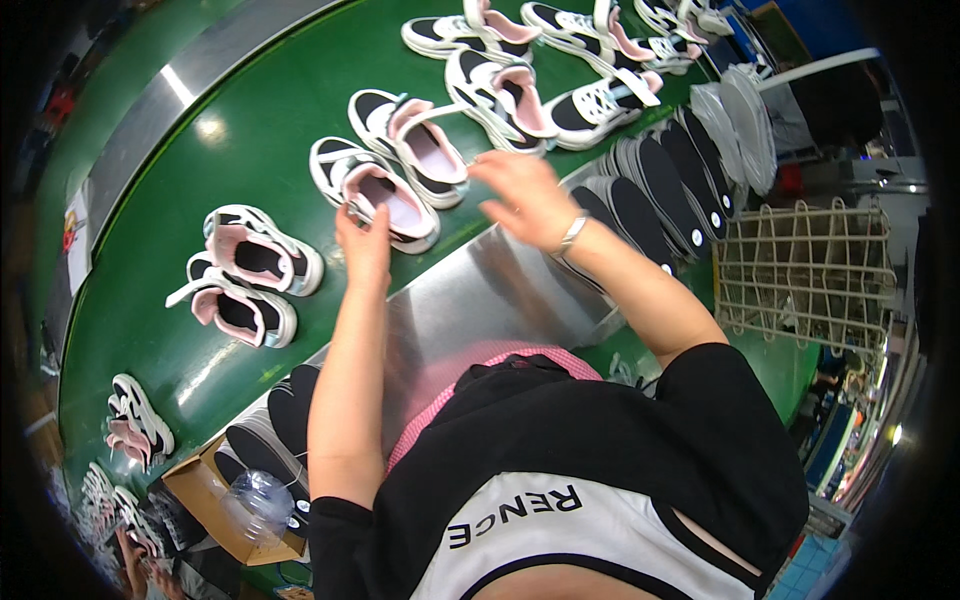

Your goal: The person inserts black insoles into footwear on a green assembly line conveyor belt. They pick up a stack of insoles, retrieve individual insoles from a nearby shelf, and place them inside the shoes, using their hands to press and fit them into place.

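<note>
A pair of black and white sneakers with pink linings sits on the green belt in front of me. My left hand (364, 245) is closed on the side rim of the nearer sneaker (392, 205), thumb at the collar. Just right of the heel of the farther sneaker (428, 150) is my right hand (530, 200), its fingers and thumb apart. Whether its fingertips touch that heel I cannot tell. Pale insoles show inside both shoes. To the left stands another pair, a sneaker (262, 250) behind a second sneaker (235, 305), with dark insides.
Several more sneakers (500, 95) stand at the far right. Stacked black insoles (640, 205) lie right of a metal plate (470, 290), beside a wire basket (800, 265). More insoles (290, 405), a cardboard box (200, 490) and another person's hands (135, 565) are at the lower left.
</note>
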A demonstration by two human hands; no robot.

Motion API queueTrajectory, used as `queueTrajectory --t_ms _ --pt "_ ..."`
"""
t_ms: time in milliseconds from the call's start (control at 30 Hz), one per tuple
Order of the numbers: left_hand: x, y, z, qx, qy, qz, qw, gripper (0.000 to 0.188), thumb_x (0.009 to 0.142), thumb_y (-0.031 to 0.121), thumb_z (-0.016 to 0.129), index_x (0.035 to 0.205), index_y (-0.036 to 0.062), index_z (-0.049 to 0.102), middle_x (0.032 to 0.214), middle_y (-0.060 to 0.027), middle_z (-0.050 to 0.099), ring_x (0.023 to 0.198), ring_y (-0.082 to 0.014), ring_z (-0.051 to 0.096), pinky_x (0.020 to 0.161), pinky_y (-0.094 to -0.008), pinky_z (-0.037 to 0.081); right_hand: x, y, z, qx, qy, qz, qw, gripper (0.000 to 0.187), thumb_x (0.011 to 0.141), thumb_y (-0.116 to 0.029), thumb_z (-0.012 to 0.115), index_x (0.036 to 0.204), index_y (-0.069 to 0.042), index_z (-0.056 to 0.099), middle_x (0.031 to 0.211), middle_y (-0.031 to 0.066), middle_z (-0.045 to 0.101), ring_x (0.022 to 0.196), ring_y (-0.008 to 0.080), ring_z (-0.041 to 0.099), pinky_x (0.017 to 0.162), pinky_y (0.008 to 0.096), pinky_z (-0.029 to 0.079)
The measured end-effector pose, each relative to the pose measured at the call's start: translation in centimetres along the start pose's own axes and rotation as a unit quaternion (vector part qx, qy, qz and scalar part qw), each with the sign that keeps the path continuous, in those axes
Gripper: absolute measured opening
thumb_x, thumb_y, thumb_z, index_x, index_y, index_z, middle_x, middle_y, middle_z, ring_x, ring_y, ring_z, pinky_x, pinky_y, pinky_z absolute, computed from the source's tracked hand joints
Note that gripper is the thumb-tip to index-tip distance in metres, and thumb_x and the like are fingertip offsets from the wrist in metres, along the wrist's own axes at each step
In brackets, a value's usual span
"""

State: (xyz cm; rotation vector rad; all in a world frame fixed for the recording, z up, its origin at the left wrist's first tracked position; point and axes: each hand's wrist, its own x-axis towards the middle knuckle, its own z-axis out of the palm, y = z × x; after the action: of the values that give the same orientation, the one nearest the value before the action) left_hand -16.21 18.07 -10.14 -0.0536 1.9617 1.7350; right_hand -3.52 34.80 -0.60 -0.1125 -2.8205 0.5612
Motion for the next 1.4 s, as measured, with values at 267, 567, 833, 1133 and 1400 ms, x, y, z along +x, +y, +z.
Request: queueTrajectory --t_ms 267,567,833,1133,1400 --pt "1.5 0.3 0.7 0.208 0.161 0.206 0.942 0.072 0.064 0.023 0.067 0.120 -0.0018 0.030 0.117 -0.0214 0.035 0.107 -0.0341 0.036 0.089 -0.0400 0.031 -12.8 1.3 -5.6 -0.167 -0.127 0.311 0.927 0.034 0.062 -0.027 0.068 0.086 -0.007 0.053 0.108 0.0124 0.049 0.095 0.0290 0.047 0.074 0.0376 0.042" --pt "3.1 6.3 -1.2 0.259 0.035 0.248 0.933 0.029 0.079 0.027 0.048 0.090 0.0010 0.055 0.082 -0.0160 0.060 0.078 -0.0323 0.056 0.069 -0.0380 0.043 -13.9 0.7 -4.3 -0.171 -0.107 0.347 0.916 0.036 0.059 -0.027 0.070 0.084 -0.008 0.053 0.101 0.0114 0.046 0.095 0.0285 0.044 0.077 0.0396 0.036" --pt "3.9 3.3 -1.8 0.145 0.052 0.173 0.973 0.032 0.080 0.029 0.049 0.092 -0.0008 0.052 0.079 -0.0184 0.059 0.076 -0.0323 0.057 0.066 -0.0367 0.044 -13.8 0.8 -5.3 -0.184 -0.108 0.340 0.916 0.036 0.058 -0.026 0.071 0.082 -0.007 0.052 0.100 0.0154 0.050 0.093 0.0308 0.046 0.078 0.0385 0.037" --pt "1.9 3.8 -0.8 0.133 0.032 0.216 0.967 0.016 0.071 0.007 0.050 0.083 0.0008 0.056 0.081 -0.0137 0.060 0.083 -0.0309 0.056 0.073 -0.0363 0.043 -0.7 -3.3 -3.8 -0.104 -0.094 -0.078 0.987 0.012 0.065 -0.015 0.060 0.072 -0.007 0.056 0.091 0.0082 0.053 0.073 0.0241 0.056 0.058 0.0326 0.046" --pt "2.9 1.7 -0.9 0.017 -0.048 0.224 0.973 0.032 0.058 -0.009 0.041 0.085 -0.0009 0.056 0.084 -0.0139 0.059 0.084 -0.0289 0.056 0.079 -0.0347 0.043 8.4 -4.0 8.8 -0.188 -0.284 -0.114 0.933 0.013 0.071 -0.009 0.051 0.079 -0.001 0.057 0.088 0.0136 0.053 0.076 0.0260 0.056 0.061 0.0353 0.049"
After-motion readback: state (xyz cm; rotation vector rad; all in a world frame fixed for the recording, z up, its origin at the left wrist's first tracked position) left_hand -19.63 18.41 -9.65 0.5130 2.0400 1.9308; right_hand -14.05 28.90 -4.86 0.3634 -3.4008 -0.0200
